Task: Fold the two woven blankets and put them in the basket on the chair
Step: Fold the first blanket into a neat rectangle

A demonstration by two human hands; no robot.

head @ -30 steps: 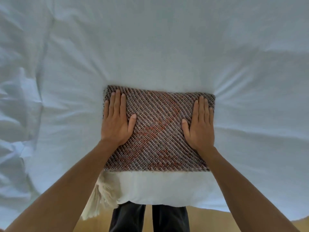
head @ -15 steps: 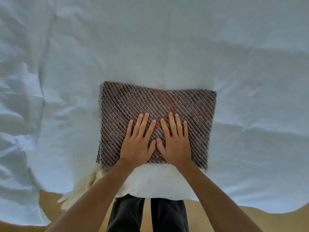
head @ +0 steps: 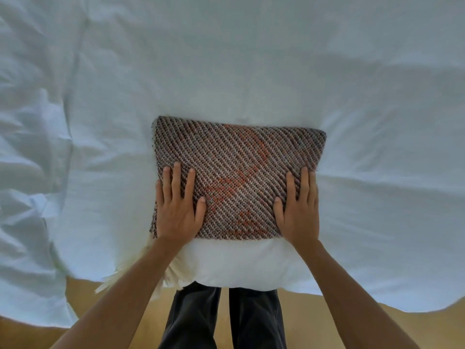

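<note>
Apart go the hands, out from the middle of the folded woven blanket (head: 239, 177) to its two short sides: left hand (head: 176, 210) and right hand (head: 299, 212) press flat, fingers straight. Blanket sits on the bed (head: 251, 59) by its near edge, long axis running hand to hand.

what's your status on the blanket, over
Left hand and right hand open, flat on the folded woven blanket near its side edges. Blanket lies on the white bed sheet. Nothing blocking the hands.
</note>
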